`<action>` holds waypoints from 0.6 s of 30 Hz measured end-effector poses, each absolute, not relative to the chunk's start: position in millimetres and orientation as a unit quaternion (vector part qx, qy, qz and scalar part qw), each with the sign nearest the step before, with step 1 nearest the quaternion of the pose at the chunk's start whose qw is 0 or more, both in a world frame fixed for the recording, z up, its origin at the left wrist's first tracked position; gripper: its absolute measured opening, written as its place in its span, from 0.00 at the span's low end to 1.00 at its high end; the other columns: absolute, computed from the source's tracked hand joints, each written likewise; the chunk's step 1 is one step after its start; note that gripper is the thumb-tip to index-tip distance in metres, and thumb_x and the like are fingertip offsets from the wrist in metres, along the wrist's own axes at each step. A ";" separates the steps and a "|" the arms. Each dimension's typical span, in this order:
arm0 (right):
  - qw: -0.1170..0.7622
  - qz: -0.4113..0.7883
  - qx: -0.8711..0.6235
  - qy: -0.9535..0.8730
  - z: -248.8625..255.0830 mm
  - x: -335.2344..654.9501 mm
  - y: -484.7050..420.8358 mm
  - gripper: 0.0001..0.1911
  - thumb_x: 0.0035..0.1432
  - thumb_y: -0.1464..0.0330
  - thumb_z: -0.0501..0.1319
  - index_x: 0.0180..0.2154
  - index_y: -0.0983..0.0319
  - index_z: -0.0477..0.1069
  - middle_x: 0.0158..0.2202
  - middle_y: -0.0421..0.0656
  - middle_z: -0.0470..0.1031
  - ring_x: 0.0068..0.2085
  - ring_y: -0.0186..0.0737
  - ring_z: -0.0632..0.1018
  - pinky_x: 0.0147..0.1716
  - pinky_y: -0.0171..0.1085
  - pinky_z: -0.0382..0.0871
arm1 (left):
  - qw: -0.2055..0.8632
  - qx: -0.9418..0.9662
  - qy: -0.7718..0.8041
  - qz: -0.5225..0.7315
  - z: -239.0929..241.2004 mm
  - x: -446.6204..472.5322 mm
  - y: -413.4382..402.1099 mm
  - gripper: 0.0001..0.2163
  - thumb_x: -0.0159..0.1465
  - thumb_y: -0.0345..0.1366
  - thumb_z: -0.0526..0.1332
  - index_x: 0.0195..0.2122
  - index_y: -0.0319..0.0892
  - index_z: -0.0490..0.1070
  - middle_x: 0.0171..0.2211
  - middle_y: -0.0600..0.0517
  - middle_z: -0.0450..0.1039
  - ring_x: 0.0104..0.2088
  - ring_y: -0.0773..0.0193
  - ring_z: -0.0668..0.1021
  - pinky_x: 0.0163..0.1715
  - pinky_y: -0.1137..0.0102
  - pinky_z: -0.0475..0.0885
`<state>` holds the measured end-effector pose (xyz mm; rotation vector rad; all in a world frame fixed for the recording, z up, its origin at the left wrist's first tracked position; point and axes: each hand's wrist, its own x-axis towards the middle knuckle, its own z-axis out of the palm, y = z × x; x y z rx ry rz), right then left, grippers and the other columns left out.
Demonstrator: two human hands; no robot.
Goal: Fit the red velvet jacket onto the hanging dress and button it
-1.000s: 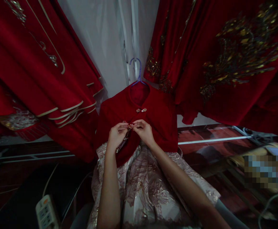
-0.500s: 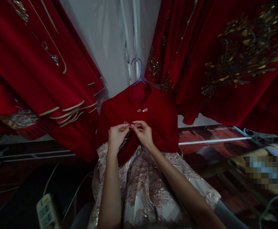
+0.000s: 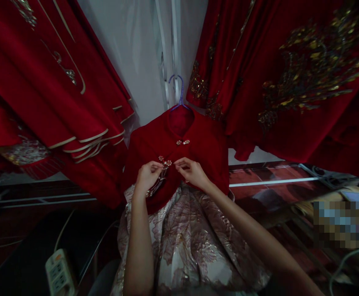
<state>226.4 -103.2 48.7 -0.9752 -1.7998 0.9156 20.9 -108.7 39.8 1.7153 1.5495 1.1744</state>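
A small red velvet jacket (image 3: 198,144) hangs on a purple hanger (image 3: 178,92) in front of me, over a pale brocade skirt (image 3: 192,246). One pearl clasp (image 3: 182,142) at the collar is fastened. Lower down, my left hand (image 3: 147,176) pinches the left front edge by a second pearl clasp (image 3: 165,161). Opposite it, my right hand (image 3: 192,172) pinches the right front edge. Both hands are closed on the fabric, fingertips almost meeting at the clasp.
Large red embroidered garments hang at the left (image 3: 44,90) and right (image 3: 290,82). A white wall panel (image 3: 130,49) is behind. A white power strip (image 3: 58,273) lies at lower left on a dark surface. Cables and clutter sit at lower right.
My hands have drawn slightly apart and lower, and the second pearl clasp now shows between them. The view has barely shifted.
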 end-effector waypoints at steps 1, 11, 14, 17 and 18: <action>0.410 0.359 -0.395 -0.739 48.3 237.0 -106.4 0.08 0.58 0.68 0.58 0.39 0.62 0.72 0.35 0.42 0.78 0.37 0.34 0.79 0.36 0.32 0.73 | 0.280 0.653 0.587 0.389 37.9 21.1 -110.2 0.07 0.57 0.33 0.58 0.34 0.39 0.75 0.36 0.47 0.79 0.35 0.63 0.79 0.41 0.70 0.73; 0.272 0.248 -0.452 -0.813 22.2 283.0 -107.6 0.12 0.56 0.66 0.61 0.43 0.62 0.72 0.27 0.39 0.73 0.25 0.32 0.73 0.24 0.30 0.62 | 0.225 0.694 0.661 0.173 33.0 29.9 -124.9 0.13 0.48 0.25 0.62 0.33 0.45 0.75 0.26 0.53 0.74 0.27 0.65 0.74 0.30 0.73 0.65; 0.265 0.207 -0.449 -0.828 13.9 277.6 -105.8 0.12 0.51 0.68 0.66 0.39 0.60 0.73 0.30 0.40 0.71 0.27 0.33 0.72 0.26 0.31 0.61 | 0.269 0.705 0.620 0.213 26.0 24.4 -120.3 0.10 0.47 0.25 0.63 0.30 0.43 0.74 0.25 0.53 0.74 0.26 0.66 0.74 0.28 0.74 0.66; 0.272 0.201 -0.446 -0.828 7.5 275.5 -104.8 0.10 0.48 0.70 0.67 0.35 0.61 0.72 0.32 0.41 0.69 0.28 0.32 0.71 0.28 0.31 0.62 | 0.289 0.697 0.603 0.260 18.7 22.7 -114.9 0.09 0.47 0.25 0.63 0.30 0.41 0.72 0.25 0.53 0.74 0.25 0.68 0.75 0.27 0.75 0.67; 0.278 0.204 -0.444 -0.827 6.7 275.4 -104.7 0.10 0.48 0.70 0.67 0.34 0.61 0.72 0.32 0.41 0.69 0.28 0.31 0.71 0.28 0.30 0.63 | 0.291 0.696 0.599 0.269 17.6 23.1 -114.0 0.09 0.48 0.25 0.63 0.31 0.41 0.71 0.25 0.53 0.74 0.25 0.68 0.75 0.27 0.75 0.67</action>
